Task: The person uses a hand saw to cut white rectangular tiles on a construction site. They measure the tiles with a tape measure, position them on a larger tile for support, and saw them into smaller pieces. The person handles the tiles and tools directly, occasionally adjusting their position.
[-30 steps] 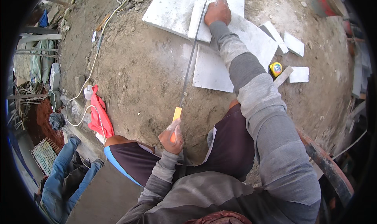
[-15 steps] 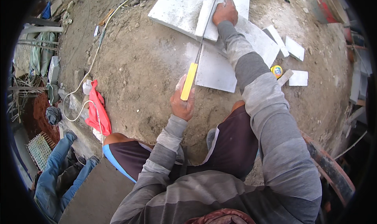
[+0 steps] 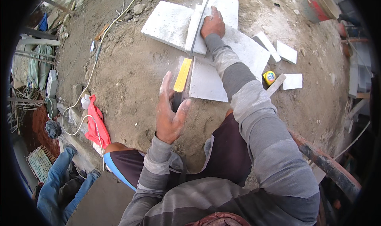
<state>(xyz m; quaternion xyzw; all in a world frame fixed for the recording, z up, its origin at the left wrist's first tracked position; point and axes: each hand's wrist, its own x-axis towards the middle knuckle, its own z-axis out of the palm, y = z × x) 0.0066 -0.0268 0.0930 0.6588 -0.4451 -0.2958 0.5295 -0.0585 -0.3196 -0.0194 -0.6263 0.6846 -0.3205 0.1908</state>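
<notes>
My left hand [image 3: 170,119] is open, thumb and fingers spread on either side of the black end of a handsaw's yellow handle [image 3: 183,75]. Its thin blade [image 3: 197,31] runs away from me along a narrow white block [image 3: 195,37]. My right hand [image 3: 213,24] presses on that block beside the blade, fingers bent against it; their undersides are hidden. Under and around it lie larger white slabs, one at the left [image 3: 168,23], one at the back [image 3: 228,8] and one nearer me [image 3: 207,83].
Right of the slabs lie white offcuts [image 3: 286,52], a yellow tape measure [image 3: 269,77] and a short wooden strip [image 3: 276,84]. A bucket [image 3: 320,6] stands far right. At left are a pale cable [image 3: 93,63], a red cloth [image 3: 97,123] and another person's legs in jeans [image 3: 55,174].
My left hand has let go of the saw handle and spread its fingers. The right hand stays on the narrow block. The whole view has shifted a little.
</notes>
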